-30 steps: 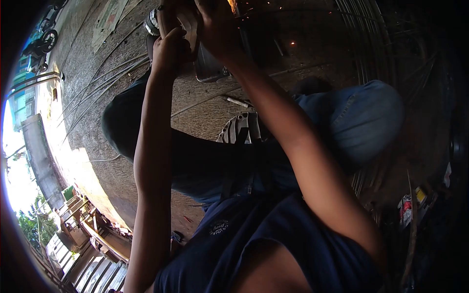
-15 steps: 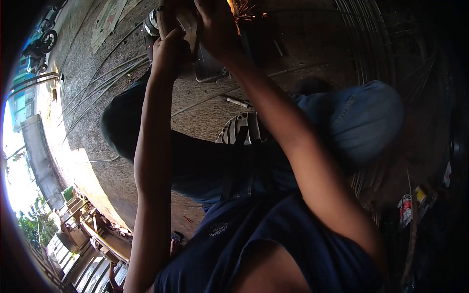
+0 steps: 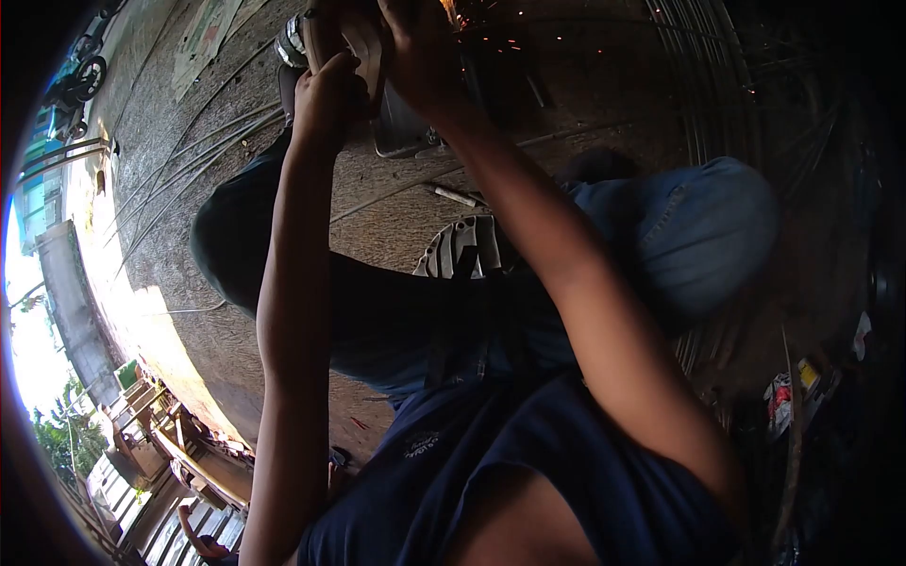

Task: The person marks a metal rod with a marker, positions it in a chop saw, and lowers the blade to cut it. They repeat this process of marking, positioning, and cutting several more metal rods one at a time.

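Near the top edge, my left hand [image 3: 327, 94] is closed around the loop handle [image 3: 362, 47] of a power tool that looks like a cut-off saw. A silver, rounded part [image 3: 291, 42] of it sits left of the handle. Just right of the handle is my right hand [image 3: 423, 61], in shadow and partly cut off by the frame. Its fingers look curled, but what they hold is hidden. Orange sparks [image 3: 450, 13] fly beyond the right hand. Below the hands shows the tool's dark base [image 3: 401, 137].
A marker-like stick [image 3: 455, 195] and a ribbed metal part [image 3: 462, 247] lie between my bent legs. Long thin rods [image 3: 694, 85] run along the right, and more rods [image 3: 222, 141] lie left. At lower left, another person [image 3: 203, 542] is near wooden furniture [image 3: 179, 443].
The bright spark stream has shrunk, with separate sparks now scattered farther right. My hands hold nearly the same place. At lower left, the other person's arm and head show more.
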The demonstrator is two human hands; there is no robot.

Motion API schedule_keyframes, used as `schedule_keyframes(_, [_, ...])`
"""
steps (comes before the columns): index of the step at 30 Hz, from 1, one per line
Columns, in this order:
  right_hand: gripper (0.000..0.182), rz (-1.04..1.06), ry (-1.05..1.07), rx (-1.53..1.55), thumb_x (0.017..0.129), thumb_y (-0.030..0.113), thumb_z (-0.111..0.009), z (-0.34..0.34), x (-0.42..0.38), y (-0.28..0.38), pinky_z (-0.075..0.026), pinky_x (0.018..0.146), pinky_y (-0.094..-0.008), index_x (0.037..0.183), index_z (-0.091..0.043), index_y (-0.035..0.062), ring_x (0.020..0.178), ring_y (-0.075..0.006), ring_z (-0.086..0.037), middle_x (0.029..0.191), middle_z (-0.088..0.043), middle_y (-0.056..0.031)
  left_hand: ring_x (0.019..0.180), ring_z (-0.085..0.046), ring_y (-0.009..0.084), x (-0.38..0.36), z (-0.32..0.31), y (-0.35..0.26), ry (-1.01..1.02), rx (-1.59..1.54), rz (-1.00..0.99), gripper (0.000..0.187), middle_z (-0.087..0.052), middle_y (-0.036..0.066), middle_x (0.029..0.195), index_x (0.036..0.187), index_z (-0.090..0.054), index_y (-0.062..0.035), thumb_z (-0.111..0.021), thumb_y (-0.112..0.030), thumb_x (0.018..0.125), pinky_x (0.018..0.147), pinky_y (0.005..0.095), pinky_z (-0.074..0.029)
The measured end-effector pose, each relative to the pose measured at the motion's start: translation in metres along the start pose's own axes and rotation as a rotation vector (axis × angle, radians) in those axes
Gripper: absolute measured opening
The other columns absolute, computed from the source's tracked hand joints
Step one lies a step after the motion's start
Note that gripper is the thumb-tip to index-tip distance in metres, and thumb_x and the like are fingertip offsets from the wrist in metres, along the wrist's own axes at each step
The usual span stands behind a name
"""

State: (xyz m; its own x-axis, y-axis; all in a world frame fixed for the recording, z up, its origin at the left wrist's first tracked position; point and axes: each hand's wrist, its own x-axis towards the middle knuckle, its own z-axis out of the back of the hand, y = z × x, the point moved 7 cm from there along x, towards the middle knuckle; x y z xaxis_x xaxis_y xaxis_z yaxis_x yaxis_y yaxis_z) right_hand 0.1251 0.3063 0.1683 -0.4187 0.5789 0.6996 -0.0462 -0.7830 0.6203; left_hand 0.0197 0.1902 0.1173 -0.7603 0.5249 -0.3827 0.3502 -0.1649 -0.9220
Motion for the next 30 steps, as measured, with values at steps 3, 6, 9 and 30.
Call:
schedule_keyframes(3, [0.053,0.051,-0.036,0.009,0.088,0.009,-0.058,0.003,0.001,0.002,-0.040,0.100,-0.0462,0.139,-0.044,0.0075,0.118,-0.0441,-0.047,0.130,-0.045,-0.0291,0.047,-0.047,0.0119,0.001,0.001,0.001,-0.006,0.006,0.005,0.016,-0.048,0.002,0.057,0.071,-0.052,-0.0052,-0.060,-0.015,0.081,0.044,0.0289,-0.039])
schedule_keyframes(6, [0.053,0.056,-0.022,-0.002,0.088,0.008,-0.057,0.005,0.002,0.004,-0.039,0.101,-0.0463,0.139,-0.044,0.0066,0.118,-0.0446,-0.047,0.131,-0.044,-0.0297,0.049,-0.050,0.0140,-0.002,-0.002,-0.011,0.042,0.229,-0.162,0.016,-0.051,0.005,0.059,0.072,-0.054,-0.0029,-0.060,-0.015,0.081,0.046,0.0297,-0.042])
schedule_keyframes(9, [0.052,0.066,-0.033,-0.016,0.089,0.010,-0.058,0.006,0.003,0.006,-0.039,0.101,-0.0461,0.139,-0.044,0.0068,0.119,-0.0451,-0.046,0.131,-0.044,-0.0302,0.050,-0.052,0.0150,-0.001,-0.001,-0.007,0.043,0.283,-0.116,0.017,-0.052,0.006,0.060,0.076,-0.056,-0.0010,-0.061,-0.016,0.080,0.047,0.0298,-0.045])
schedule_keyframes(30, [0.055,0.062,-0.036,0.001,0.089,0.018,-0.060,0.005,0.002,0.004,-0.036,0.105,-0.0479,0.141,-0.043,0.0109,0.124,-0.0478,-0.042,0.136,-0.040,-0.0324,0.045,-0.047,0.0096,-0.004,0.000,0.002,-0.025,0.043,0.004,0.013,-0.048,0.001,0.057,0.075,-0.054,-0.0055,-0.061,-0.014,0.081,0.042,0.0264,-0.039])
